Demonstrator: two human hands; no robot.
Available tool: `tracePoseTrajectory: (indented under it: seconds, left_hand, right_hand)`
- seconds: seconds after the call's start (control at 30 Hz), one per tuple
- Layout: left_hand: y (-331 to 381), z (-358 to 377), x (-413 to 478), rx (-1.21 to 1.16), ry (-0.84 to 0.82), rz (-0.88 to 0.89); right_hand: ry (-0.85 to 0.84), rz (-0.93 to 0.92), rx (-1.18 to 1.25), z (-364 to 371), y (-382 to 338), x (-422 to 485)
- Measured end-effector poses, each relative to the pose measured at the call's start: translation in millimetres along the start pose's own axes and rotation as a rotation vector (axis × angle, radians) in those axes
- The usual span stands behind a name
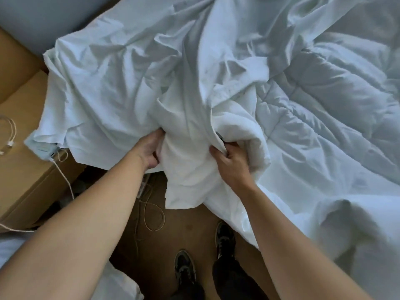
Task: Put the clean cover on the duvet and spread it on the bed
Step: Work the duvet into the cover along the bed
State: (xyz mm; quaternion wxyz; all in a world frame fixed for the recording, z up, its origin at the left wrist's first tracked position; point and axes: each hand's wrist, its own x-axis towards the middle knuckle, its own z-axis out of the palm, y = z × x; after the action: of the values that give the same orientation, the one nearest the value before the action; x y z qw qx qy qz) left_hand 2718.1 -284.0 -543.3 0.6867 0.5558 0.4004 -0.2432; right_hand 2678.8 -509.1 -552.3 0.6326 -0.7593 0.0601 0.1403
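Observation:
A crumpled white duvet cover [112, 87] lies over the near corner of the bed, one fold of it hanging down past the edge. The quilted white duvet [320, 100] is bunched on the bed to the right. My left hand [150, 149] grips a bunch of the cover's cloth at the bed edge, its fingers hidden in the folds. My right hand [229, 163] holds a fold of white cloth right beside it, fingers curled into the fabric. Whether that fold is cover or duvet corner I cannot tell.
A wooden bedside unit [23, 135] stands at the left with a white charging cable [8, 135] on it. Another cable [151, 215] loops on the brown floor below the hanging cloth. My two dark shoes [184, 269] stand close to the bed edge.

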Motion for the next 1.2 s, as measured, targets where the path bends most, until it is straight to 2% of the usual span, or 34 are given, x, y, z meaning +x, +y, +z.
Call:
tracePoseTrajectory:
  seconds: [0.07,0.17,0.23,0.4,0.47,0.53,0.63,0.7,0.8,0.87,0.9,0.93,0.97,1.0,1.03,1.07,1.13,1.2]
  left_hand:
    - [-3,17,0,-0.076,-0.178,-0.052]
    - [3,14,9,-0.352,-0.258,0.014]
    - [20,6,18,-0.384,-0.239,0.053]
    - [58,22,38,0.137,-0.210,-0.050]
    - [65,17,36,0.269,-0.224,0.005]
    - [82,-12,33,0.285,-0.125,0.171]
    - [130,-67,29,0.305,0.147,0.400]
    - [162,-88,27,0.343,0.204,0.455]
    - [181,-101,29,0.418,0.221,0.438]
    - [171,-105,31,0.599,0.305,0.324]
    - [162,-105,30,0.804,0.410,0.265]
    - [151,-100,25,1.005,0.516,0.276]
    - [137,-85,13,1.141,0.600,0.397]
    - [121,-64,-2,1.182,0.588,0.573]
    - [105,-38,-18,1.143,0.449,0.728]
    - [88,-9,-33,1.144,0.266,0.797]
    - [56,43,-49,1.316,0.023,0.787]
    - [37,78,-53,1.531,-0.047,0.729]
  right_hand:
    - [0.014,0.002,0.078,-7,3,-5]
    - [0.069,0.040,0.145,-17,11,-5]
    - [0.075,0.031,0.126,-18,17,-4]
    - [0.088,0.013,0.074,10,11,-4]
    - [0.171,0.025,0.082,23,0,-6]
    - [0.310,0.024,0.048,27,-12,-11]
    - [0.425,-0.022,-0.067,36,-32,-23]
    - [0.447,-0.013,-0.052,52,-44,-27]
    - [0.517,0.061,0.145,70,-56,-28]
    - [0.578,0.126,0.337,73,-52,-35]
    - [0.584,0.182,0.428,75,-48,-40]
    - [0.569,0.232,0.483,80,-44,-46]
    - [0.546,0.256,0.484,86,-39,-50]
    - [0.520,0.255,0.433,94,-35,-53]
    - [0.485,0.232,0.365,102,-32,-55]
    - [0.444,0.201,0.299,111,-31,-55]
    - [0.365,0.163,0.223,125,-33,-55]
    - [0.322,0.168,0.245,127,-33,-61]
